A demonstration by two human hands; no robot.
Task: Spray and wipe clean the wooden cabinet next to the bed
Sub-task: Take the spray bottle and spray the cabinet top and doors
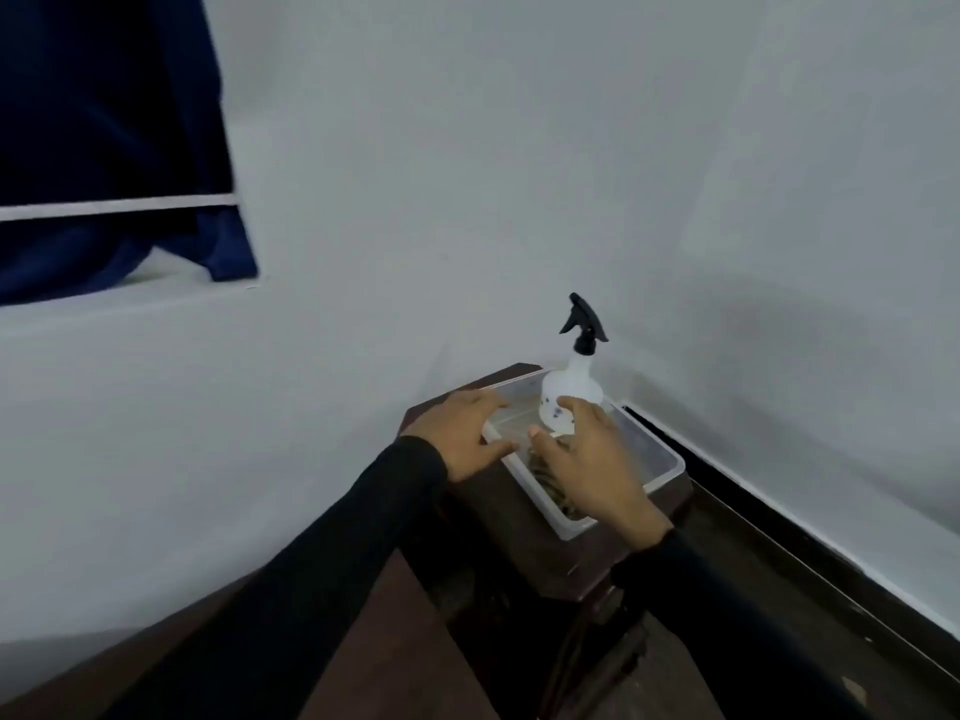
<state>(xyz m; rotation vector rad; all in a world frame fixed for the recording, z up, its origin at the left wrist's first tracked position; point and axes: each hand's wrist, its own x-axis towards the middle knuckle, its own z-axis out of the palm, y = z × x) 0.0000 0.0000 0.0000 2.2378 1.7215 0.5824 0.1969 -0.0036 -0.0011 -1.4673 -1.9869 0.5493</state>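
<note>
- The wooden cabinet (519,537) is right under the tub. I think its top can't be wiped all over while the tub sits on it.
- The clear tub (665,467) should be held down so it can't slide.
- The left hand (462,433) lies on the tub's near left corner. Its fingers (488,402) are straight and spread, and they hold nothing. Press down here.
- The right hand (597,470) is inside the tub. Its fingers (571,405) are half open. One tip is at the bottle's low part, but they are not wrapped round it.
- The spray bottle (569,381) stands up straight at the tub's far end. Best to grab it low, then lift it straight up, clear of the tub's wall.
- The cloth (550,491) lies in the tub's near end, partly hidden under the right hand. Take it after.
</note>
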